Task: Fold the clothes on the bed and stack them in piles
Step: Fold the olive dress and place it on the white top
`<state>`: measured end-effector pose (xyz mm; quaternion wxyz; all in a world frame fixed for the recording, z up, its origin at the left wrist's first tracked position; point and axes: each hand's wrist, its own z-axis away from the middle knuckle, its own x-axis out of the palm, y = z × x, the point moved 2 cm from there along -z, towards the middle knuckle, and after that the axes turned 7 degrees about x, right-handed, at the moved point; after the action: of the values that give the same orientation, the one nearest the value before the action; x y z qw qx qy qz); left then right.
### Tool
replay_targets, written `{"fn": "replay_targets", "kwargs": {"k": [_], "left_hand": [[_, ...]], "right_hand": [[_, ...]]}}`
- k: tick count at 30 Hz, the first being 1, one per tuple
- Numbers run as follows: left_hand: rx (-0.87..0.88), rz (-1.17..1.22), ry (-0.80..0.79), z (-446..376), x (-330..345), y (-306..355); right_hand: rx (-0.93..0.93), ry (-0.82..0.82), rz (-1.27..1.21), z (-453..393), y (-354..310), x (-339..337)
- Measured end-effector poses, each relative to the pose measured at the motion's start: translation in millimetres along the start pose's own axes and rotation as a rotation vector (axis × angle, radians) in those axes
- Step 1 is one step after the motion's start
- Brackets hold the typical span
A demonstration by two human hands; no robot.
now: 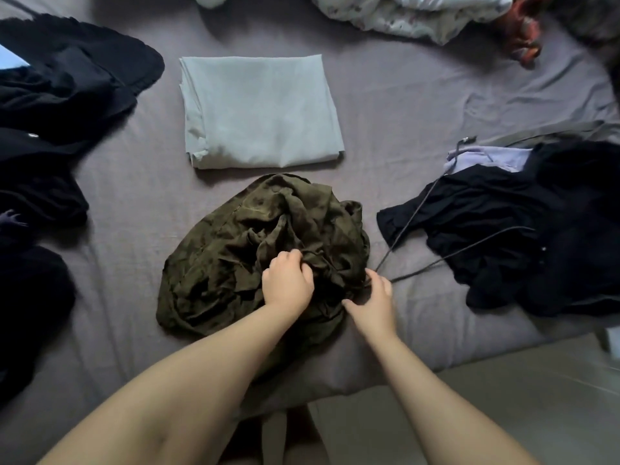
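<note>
Olive-green crumpled garment (255, 250), heaped mid-bed before a folded pale-grey cloth (261, 112), is gripped by the left hand (287, 283) and pinched by the right hand (374, 302), evidently to be opened out for folding.

The light is dim and soft, shadows are weak, the edges bend outward, and the far corners look blurred.

Olive-green crumpled garment (255, 250), pale grey folded cloth (261, 112), black clothes (523, 236), mauve sheet (402, 122)
</note>
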<state>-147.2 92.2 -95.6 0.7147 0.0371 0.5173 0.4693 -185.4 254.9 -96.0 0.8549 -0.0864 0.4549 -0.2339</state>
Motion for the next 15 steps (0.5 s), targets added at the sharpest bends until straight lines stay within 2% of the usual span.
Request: {"fn": "replay_targets", "kwargs": {"k": [2,3,7,9,12,15], "left_hand": [[-0.086,0.266,0.015,-1,-12,-8],[-0.105,0.323,0.030,-3,-19,-13],[-0.154,0.276,0.107,-5,-45,-29],[-0.149,0.201,0.206,-1,-54,-34],[0.102,0.095,0.313,12,-59,-29],[0.290,0.025,0.197,21,-52,-15]], "right_hand": [[-0.066,-0.078,0.126,-9,-2,1],[-0.085,-0.068,0.138,-12,-6,3],[-0.156,0.077,0.080,-9,-41,6],[-0.184,0.049,-0.014,-5,-60,3],[-0.172,-0.097,-0.279,4,-85,-7],[-0.234,-0.184,-0.310,12,-99,-18]]}}
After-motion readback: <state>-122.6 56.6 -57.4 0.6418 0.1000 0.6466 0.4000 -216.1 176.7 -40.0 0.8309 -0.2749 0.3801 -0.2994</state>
